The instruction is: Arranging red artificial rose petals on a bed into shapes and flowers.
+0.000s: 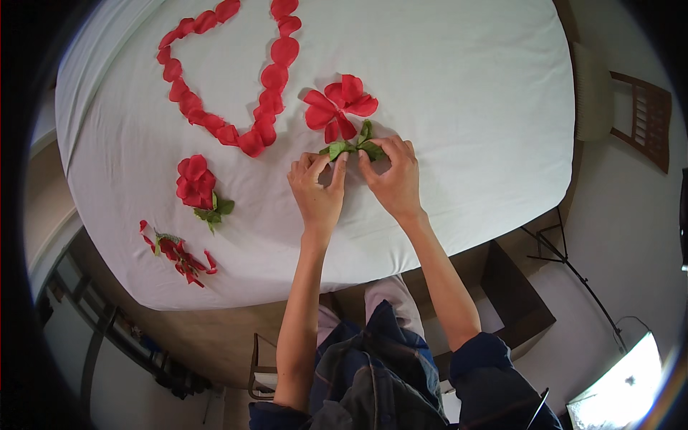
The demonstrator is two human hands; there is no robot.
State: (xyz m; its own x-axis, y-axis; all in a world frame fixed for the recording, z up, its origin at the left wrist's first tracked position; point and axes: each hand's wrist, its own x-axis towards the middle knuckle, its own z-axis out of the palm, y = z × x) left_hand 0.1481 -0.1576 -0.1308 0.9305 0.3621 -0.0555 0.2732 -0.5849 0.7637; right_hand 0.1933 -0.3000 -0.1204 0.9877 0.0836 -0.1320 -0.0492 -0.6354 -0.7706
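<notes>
My left hand [317,188] pinches a green leaf [338,148] between thumb and forefinger. Close beside it, my right hand [396,177] pinches the base of another leaf [373,149] in the same green cluster, and a third leaf [366,130] points up and away. Just beyond my fingertips, loose red petals [322,110] lie spread in the shape of an open flower. Left of my hands is a second red petal flower [195,180] with green leaves [214,211] below it. The fingertips partly cover the leaf bases.
Red petals [275,77] form a heart outline on the white sheet [457,134]; its top runs out of view. Red and green scraps [183,258] lie near the bed's left corner. A lit softbox [618,381], a stand [586,285] and a wooden chair [642,121] are at right.
</notes>
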